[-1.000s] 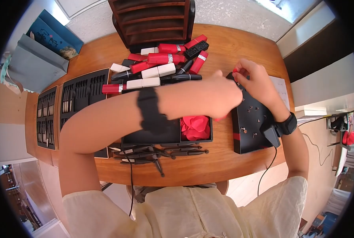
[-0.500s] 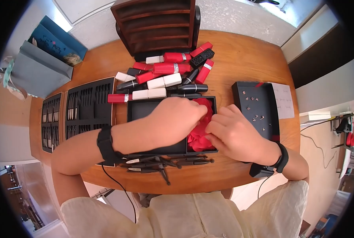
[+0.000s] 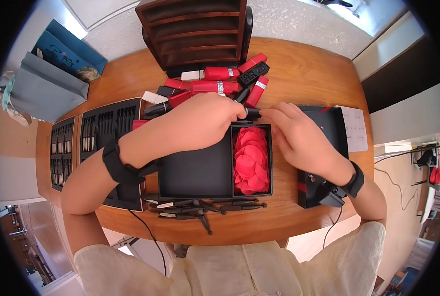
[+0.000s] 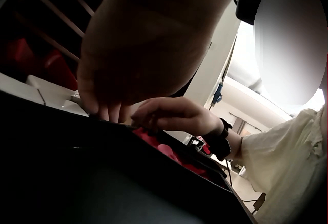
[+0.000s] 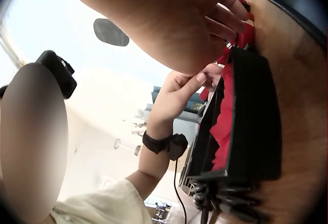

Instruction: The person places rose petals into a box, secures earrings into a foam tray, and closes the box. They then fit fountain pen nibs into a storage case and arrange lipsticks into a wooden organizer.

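Near the far edge of the black box, my left hand [image 3: 215,116] has its fingers at a black lipstick tube [image 3: 253,114] and hides much of the tube. Whether those fingers pinch it I cannot tell. My right hand [image 3: 294,135] reaches to the tube's right end with fingers fairly straight. In the left wrist view, the left hand's fingertips point down beside a white lipstick tube [image 4: 48,90]. Right below the hands is the black two-part box [image 3: 195,172], its narrow right compartment filled with red petals [image 3: 251,163]. The right wrist view shows both hands close together over the box's far end.
Red lipstick tubes [image 3: 215,88] lie piled before a dark wooden rack [image 3: 195,29]. A second black box [image 3: 335,123] with small metallic pieces stands at right, beside a white card [image 3: 355,128]. Black pens [image 3: 200,211] line the near side; black trays [image 3: 106,128] and paper bags [image 3: 57,69] are left.
My left hand has come back from the right-hand box, across the petals, to the far edge. My right hand has also left that box and moved left. The petals are now uncovered.
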A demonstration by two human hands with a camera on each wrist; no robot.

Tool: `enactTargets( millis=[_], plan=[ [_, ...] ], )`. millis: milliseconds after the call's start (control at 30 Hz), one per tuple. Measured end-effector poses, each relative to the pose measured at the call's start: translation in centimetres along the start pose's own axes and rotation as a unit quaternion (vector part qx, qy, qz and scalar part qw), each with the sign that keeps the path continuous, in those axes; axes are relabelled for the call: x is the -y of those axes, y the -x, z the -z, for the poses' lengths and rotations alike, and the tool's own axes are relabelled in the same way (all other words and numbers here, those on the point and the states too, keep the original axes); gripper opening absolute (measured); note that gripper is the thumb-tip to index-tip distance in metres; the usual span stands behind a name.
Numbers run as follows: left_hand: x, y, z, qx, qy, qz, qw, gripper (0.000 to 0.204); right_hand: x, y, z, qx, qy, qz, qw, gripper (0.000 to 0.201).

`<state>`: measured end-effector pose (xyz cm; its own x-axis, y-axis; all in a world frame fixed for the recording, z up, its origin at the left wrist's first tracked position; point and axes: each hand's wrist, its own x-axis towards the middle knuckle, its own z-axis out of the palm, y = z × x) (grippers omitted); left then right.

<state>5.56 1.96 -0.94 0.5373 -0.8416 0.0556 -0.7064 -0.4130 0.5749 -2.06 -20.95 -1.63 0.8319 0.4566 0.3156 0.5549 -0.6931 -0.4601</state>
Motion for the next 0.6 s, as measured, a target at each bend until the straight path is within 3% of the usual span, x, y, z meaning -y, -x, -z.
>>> enactTargets(
  millis=[133, 200, 233, 300, 367, 467, 600],
  plan=[
    [-1.4, -1.5, 0.4, 0.081, -0.008, 0.086, 0.993, 0.019, -1.4, -0.2, -0.3, 0.121, -0.092, -0.061, 0.987, 0.040],
    [-1.7, -2.0, 0.5, 0.154, 0.036, 0.121, 0.980, 0.023, -1.3, -0.1, -0.6, 0.116, -0.095, -0.056, 0.987, 0.041],
    [-2.2, -2.2, 0.5, 0.155, 0.035, 0.120, 0.980, 0.023, -1.2, -0.1, -0.6, 0.111, -0.098, -0.051, 0.988, 0.042],
    [-3.3, -2.3, 0.7, 0.189, -0.022, 0.142, 0.971, 0.027, -0.6, -0.2, -0.2, 0.102, -0.100, -0.071, 0.987, 0.036],
    [-2.9, -2.3, 0.3, 0.174, -0.007, 0.131, 0.976, 0.028, -0.3, -0.1, 0.3, 0.095, -0.102, -0.091, 0.986, 0.031],
    [-2.3, -2.2, -0.5, 0.148, 0.003, 0.101, 0.984, 0.029, -0.8, 0.7, 1.5, 0.064, -0.059, -0.046, 0.995, 0.023],
    [-2.8, -1.3, -0.5, 0.145, 0.006, 0.100, 0.984, 0.027, 0.2, 2.2, 3.9, 0.054, -0.054, -0.102, 0.992, 0.010]
  ],
)
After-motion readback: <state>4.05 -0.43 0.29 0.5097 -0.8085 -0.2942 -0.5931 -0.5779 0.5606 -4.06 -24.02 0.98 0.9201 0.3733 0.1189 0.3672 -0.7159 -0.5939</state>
